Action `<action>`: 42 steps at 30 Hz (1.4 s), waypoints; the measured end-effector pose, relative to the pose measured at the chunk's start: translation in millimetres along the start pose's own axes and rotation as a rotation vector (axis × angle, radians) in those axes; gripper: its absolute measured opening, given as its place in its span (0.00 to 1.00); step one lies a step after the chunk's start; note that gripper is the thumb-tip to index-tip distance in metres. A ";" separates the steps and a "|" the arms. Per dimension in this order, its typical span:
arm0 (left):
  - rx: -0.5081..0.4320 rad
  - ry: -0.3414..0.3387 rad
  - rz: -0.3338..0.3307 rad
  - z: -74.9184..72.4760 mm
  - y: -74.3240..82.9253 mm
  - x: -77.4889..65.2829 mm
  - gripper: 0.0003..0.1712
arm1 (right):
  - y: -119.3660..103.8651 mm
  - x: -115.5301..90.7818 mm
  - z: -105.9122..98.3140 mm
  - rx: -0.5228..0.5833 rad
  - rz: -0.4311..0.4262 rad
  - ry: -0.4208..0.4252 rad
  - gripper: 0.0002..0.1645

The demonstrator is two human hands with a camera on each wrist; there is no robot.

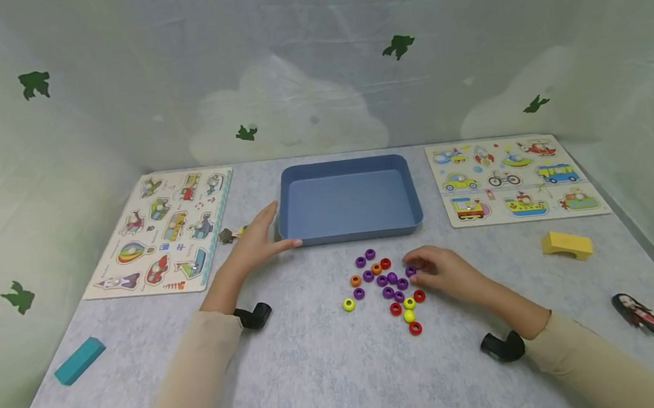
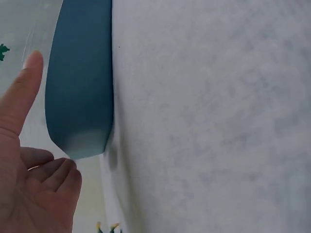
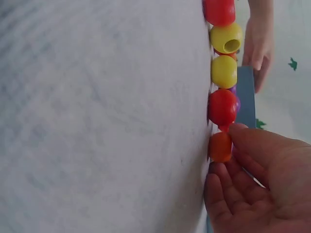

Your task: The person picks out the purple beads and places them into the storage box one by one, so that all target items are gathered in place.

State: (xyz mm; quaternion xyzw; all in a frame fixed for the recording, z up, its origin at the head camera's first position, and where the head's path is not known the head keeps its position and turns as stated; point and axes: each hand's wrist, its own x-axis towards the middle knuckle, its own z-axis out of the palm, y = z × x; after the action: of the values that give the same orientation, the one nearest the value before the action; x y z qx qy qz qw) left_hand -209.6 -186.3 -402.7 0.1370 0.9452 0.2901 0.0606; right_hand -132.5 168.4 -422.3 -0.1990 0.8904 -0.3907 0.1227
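Observation:
Several purple, red, yellow and orange beads (image 1: 392,278) with holes lie in a loose cluster on the cloth-covered table. At the cluster's right edge my right hand (image 1: 449,274) has thumb and forefinger around a purple bead (image 1: 410,271). In the right wrist view the thumb hides most of that bead, and a red-orange bead (image 3: 220,147) sits right by the fingertips. A blue rectangular tray (image 1: 354,236) stands behind the beads with nothing in it. My left hand (image 1: 254,242) is spread at its front left corner, thumb at the front rim, fingers beside the left wall.
Picture puzzle boards lie at back left (image 1: 159,236) and back right (image 1: 514,179). A yellow arch block (image 1: 567,244) and a small doll (image 1: 639,313) are at the right. At the left lies a teal block (image 1: 80,360). A small figure (image 1: 226,236) is partly behind the left hand.

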 end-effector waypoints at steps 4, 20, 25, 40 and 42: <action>-0.089 -0.024 -0.002 1.7 -3.1 3.2 0.58 | 0.0 2.0 1.9 -0.028 0.004 -0.002 0.13; -0.377 -0.061 0.003 4.2 -10.0 1.4 0.52 | -23.1 24.8 -30.2 -0.022 -0.112 0.151 0.13; -0.404 -0.061 -0.006 4.7 -8.7 2.4 0.51 | -23.9 57.1 -42.5 0.073 -0.124 0.194 0.14; -0.428 -0.085 -0.007 4.5 -8.0 4.1 0.51 | -4.7 124.6 -30.8 -0.046 0.053 0.097 0.13; -0.432 -0.081 -0.012 4.0 -7.9 3.8 0.50 | -5.2 127.5 -28.7 -0.082 0.064 0.067 0.12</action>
State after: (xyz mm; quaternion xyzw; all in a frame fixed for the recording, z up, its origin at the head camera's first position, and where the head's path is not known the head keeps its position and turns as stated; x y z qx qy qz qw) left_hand -214.2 -189.3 -410.6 0.1269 0.8586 0.4799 0.1280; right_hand -255.5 126.3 -407.4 -0.1621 0.9152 -0.3561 0.0971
